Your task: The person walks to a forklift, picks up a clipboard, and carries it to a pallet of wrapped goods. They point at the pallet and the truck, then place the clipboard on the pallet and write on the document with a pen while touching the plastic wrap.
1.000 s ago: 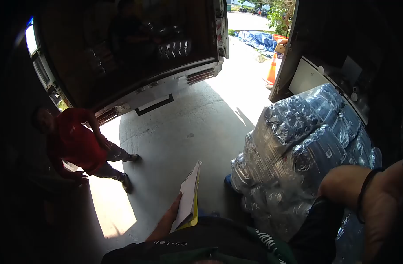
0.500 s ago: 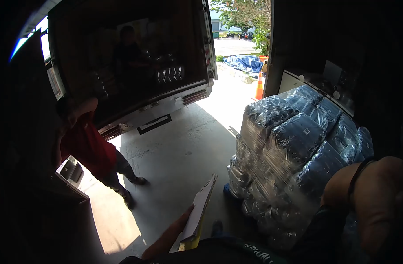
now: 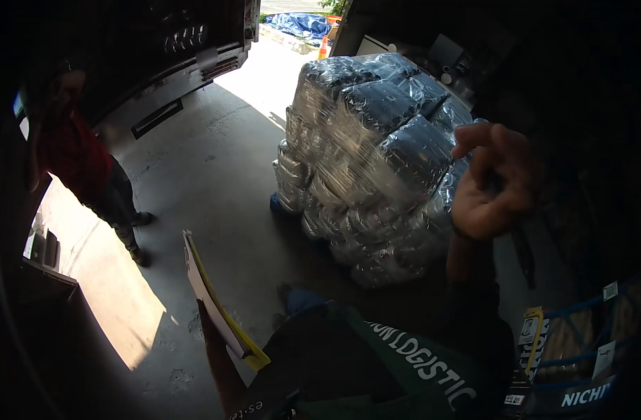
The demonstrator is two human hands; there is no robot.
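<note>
A clipboard (image 3: 226,315) with white paper and a yellow edge stands steeply tilted at lower left. My left hand (image 3: 210,325), mostly in shadow, is closed on its near side, the fingers largely hidden behind it. My right hand (image 3: 492,185) is raised at the right with loosely curled fingers and a gap between thumb and fingers; nothing shows in it. Beyond that hand rises a tall stack of dark bundles (image 3: 376,105) in shiny clear wrap, which the hand overlaps in this view.
At left stands a person in a red shirt (image 3: 75,154). Behind is a truck's open cargo end (image 3: 187,77). An orange cone (image 3: 323,47) and a blue tarp (image 3: 299,26) are outside. Strapped, labelled goods (image 3: 572,343) stand at lower right.
My view has turned right and down, so the stack and truck sit farther left and higher. My right hand has come up, its fingers now visible. The clipboard stays in my left hand.
</note>
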